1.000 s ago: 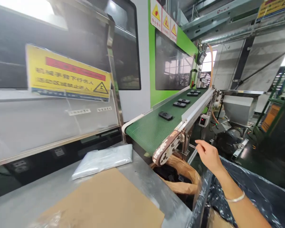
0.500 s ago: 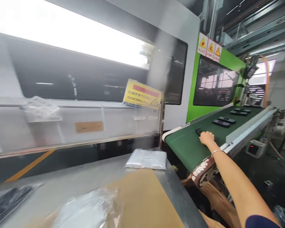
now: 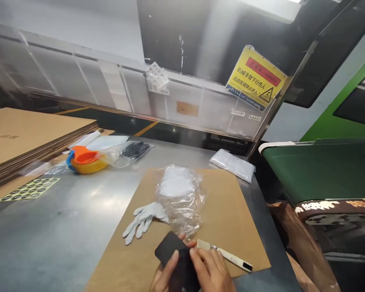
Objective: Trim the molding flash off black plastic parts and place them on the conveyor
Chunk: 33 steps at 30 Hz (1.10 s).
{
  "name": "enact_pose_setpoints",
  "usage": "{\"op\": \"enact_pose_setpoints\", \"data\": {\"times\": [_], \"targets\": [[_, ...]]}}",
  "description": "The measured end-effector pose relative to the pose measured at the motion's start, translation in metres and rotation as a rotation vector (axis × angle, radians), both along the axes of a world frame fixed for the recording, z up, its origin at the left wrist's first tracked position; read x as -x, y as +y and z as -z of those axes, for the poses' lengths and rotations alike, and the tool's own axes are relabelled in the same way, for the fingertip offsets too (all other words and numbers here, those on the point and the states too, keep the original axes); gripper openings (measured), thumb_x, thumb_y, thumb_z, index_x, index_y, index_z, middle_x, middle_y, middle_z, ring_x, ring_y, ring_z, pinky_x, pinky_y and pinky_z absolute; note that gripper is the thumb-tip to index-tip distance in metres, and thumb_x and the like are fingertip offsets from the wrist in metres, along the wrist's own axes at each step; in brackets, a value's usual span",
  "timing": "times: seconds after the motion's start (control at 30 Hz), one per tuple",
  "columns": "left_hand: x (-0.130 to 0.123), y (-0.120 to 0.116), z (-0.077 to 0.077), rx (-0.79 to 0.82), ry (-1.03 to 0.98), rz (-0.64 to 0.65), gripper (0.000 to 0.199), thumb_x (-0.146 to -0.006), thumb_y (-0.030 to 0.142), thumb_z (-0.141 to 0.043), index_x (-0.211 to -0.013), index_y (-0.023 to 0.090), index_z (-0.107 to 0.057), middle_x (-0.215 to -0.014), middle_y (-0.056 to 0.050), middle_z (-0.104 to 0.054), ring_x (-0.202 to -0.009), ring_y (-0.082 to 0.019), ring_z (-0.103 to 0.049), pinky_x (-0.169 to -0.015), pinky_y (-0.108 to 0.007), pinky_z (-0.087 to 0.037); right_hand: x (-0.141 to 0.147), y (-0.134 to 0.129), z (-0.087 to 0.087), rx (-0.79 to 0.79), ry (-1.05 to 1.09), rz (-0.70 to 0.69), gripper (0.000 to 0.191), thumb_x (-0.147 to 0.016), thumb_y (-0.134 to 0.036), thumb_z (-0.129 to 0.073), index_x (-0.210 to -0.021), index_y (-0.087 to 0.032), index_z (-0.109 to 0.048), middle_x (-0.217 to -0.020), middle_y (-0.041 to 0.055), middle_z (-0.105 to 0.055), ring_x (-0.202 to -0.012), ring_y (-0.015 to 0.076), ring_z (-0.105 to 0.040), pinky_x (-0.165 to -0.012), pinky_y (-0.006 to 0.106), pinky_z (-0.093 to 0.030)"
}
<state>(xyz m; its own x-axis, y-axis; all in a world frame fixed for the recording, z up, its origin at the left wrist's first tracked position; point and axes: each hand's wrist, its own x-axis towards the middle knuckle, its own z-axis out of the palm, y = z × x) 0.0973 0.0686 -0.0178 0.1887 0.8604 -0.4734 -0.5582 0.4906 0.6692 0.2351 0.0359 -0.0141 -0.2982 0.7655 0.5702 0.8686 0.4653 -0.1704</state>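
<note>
Low in the head view, a flat black plastic part [image 3: 169,248] with rounded corners is held above the brown cardboard sheet [image 3: 228,211]. My left hand [image 3: 166,273] grips it from the left side, thumb along its edge. My right hand [image 3: 213,271] is closed on its right side, fingers bent over it. The lower end of the part is dark and partly hidden by the hands. Just beyond my right hand lies a cream-handled tool [image 3: 235,259] with handwriting on it. A white glove [image 3: 147,219] and a clear plastic bag with white contents [image 3: 178,184] lie ahead.
The green conveyor belt [image 3: 325,170] stands right of the metal table [image 3: 63,239]. A white packet [image 3: 233,164] lies at the back. On the left are stacked cardboard sheets [image 3: 33,134], nested orange and yellow scoops [image 3: 88,160], bagged dark parts [image 3: 135,150] and a sticker sheet [image 3: 30,190].
My right hand has come back from a black part on the conveyor to the table. The view has turned left and down, and both hands now hold a black part.
</note>
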Motion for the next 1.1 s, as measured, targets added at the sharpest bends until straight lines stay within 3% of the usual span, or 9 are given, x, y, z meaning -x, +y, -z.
{"op": "enact_pose_setpoints", "data": {"times": [0.07, 0.13, 0.23, 0.37, 0.47, 0.6, 0.73, 0.9, 1.1], "targets": [[0.012, 0.001, -0.006, 0.051, -0.064, -0.073, 0.049, -0.064, 0.044, -0.070, -0.107, 0.024, -0.059, -0.082, -0.003, -0.068, -0.079, -0.022, -0.063, -0.072, -0.033, -0.048, 0.012, 0.000, 0.020, 0.056, 0.079, -0.015, 0.049, -0.092, -0.030, -0.036, -0.139, -0.019, -0.028, -0.106, 0.0108, -0.063, -0.093, 0.0242, -0.059, -0.078, 0.036, -0.048], [0.026, -0.003, -0.010, -0.040, 0.025, -0.084, 0.042, -0.063, 0.037, -0.072, -0.100, 0.020, -0.062, -0.074, -0.003, -0.067, -0.074, -0.019, -0.061, -0.069, -0.029, -0.046, 0.009, 0.006, 0.033, 0.132, 0.045, 0.097, 0.049, -0.090, -0.038, -0.039, -0.135, -0.018, -0.035, -0.113, 0.0129, -0.059, -0.101, 0.0284, -0.055, -0.082, 0.042, -0.046], [0.045, -0.013, -0.011, -0.294, 0.200, 0.016, 0.035, -0.063, 0.035, -0.071, -0.092, 0.016, -0.066, -0.071, -0.004, -0.066, -0.070, -0.019, -0.058, -0.066, -0.028, -0.044, 0.000, 0.018, 0.050, 0.215, -0.144, 0.307, 0.036, -0.086, -0.029, -0.047, -0.120, -0.019, -0.053, -0.109, 0.0140, -0.061, -0.101, 0.0328, -0.052, -0.081, 0.049, -0.044], [0.064, -0.018, -0.009, -0.619, 0.438, 0.199, 0.026, -0.070, 0.030, -0.065, -0.091, 0.015, -0.068, -0.073, -0.007, -0.066, -0.069, -0.021, -0.058, -0.068, -0.030, -0.043, 0.001, 0.020, 0.063, 0.251, -0.192, 0.267, 0.033, -0.082, -0.014, -0.046, -0.112, -0.016, -0.058, -0.101, 0.0147, -0.062, -0.098, 0.0331, -0.052, -0.078, 0.050, -0.044], [0.073, -0.015, -0.008, -0.838, 0.576, 0.296, 0.022, -0.074, 0.024, -0.057, -0.092, 0.015, -0.067, -0.071, -0.008, -0.064, -0.067, -0.020, -0.057, -0.066, -0.030, -0.042, 0.006, 0.011, 0.040, 0.238, -0.033, 0.086, 0.040, -0.085, -0.019, -0.047, -0.125, -0.017, -0.047, -0.109, 0.0137, -0.057, -0.101, 0.0295, -0.050, -0.081, 0.046, -0.046], [0.073, -0.012, -0.009, -0.938, 0.675, 0.368, 0.017, -0.071, 0.019, -0.056, -0.085, 0.016, -0.065, -0.070, -0.007, -0.063, -0.064, -0.019, -0.056, -0.062, -0.028, -0.039, 0.022, -0.004, -0.027, 0.232, 0.288, -0.228, 0.048, -0.091, -0.026, -0.040, -0.138, -0.020, -0.030, -0.113, 0.0131, -0.052, -0.106, 0.0246, -0.049, -0.084, 0.039, -0.047], [0.069, -0.015, -0.008, -0.978, 0.711, 0.394, 0.013, -0.076, 0.020, -0.052, -0.068, 0.017, -0.062, -0.064, -0.007, -0.063, -0.060, -0.018, -0.055, -0.060, -0.028, -0.037, 0.041, -0.008, -0.074, 0.132, 0.132, -0.515, 0.056, -0.087, -0.032, -0.049, -0.138, -0.015, -0.032, -0.099, 0.0138, -0.059, -0.084, 0.0221, -0.055, -0.072, 0.035, -0.049], [0.074, -0.022, -0.005, -1.041, 0.742, 0.464, 0.005, -0.069, 0.022, -0.059, -0.067, 0.018, -0.058, -0.058, -0.005, -0.057, -0.056, -0.017, -0.051, -0.055, -0.028, -0.033, 0.042, -0.010, -0.076, 0.214, 0.072, -0.436, 0.050, -0.084, -0.018, -0.047, -0.133, -0.016, -0.039, -0.095, 0.0128, -0.059, -0.079, 0.0206, -0.055, -0.069, 0.035, -0.048], [0.071, -0.027, -0.008, -1.003, 0.642, 0.476, 0.013, -0.072, 0.023, -0.055, -0.060, 0.018, -0.054, -0.061, -0.004, -0.058, -0.057, -0.016, -0.051, -0.057, -0.027, -0.036, 0.048, -0.014, -0.073, 0.194, 0.102, -0.486, 0.045, -0.084, -0.022, -0.047, -0.128, -0.013, -0.044, -0.095, 0.0133, -0.058, -0.079, 0.0210, -0.054, -0.070, 0.036, -0.048]]}}
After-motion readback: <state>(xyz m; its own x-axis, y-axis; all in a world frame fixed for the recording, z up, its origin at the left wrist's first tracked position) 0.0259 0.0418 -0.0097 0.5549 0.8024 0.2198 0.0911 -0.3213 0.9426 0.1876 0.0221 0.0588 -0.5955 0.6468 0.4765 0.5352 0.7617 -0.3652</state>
